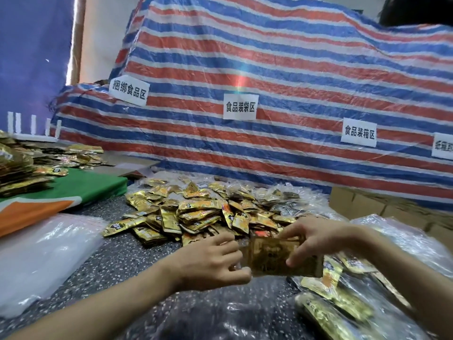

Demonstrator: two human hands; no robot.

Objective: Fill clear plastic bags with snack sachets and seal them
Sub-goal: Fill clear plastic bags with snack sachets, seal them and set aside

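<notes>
A striped tarp (269, 69) backs the speckled counter (122, 266). Between the hands is a blurred stack of gold sachets (272, 260). The left hand (213, 261) pinches its left end and the right hand (316, 239) grips its top. The loose sachet pile (201, 214) lies just beyond both hands, with empty clear bags (44, 253) left of the left hand.

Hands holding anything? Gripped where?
One bundle of gold sachets: left hand pinches its left end, right hand grips its top edge.

- left hand (213, 260): bare, with slender fingers (blur hides the nails)
- left forearm (110, 298): bare along all that shows, down to the picture's lower edge
- right hand (316, 238): bare, outline softened by blur
- right forearm (404, 278): bare as well, smeared by blur
</notes>
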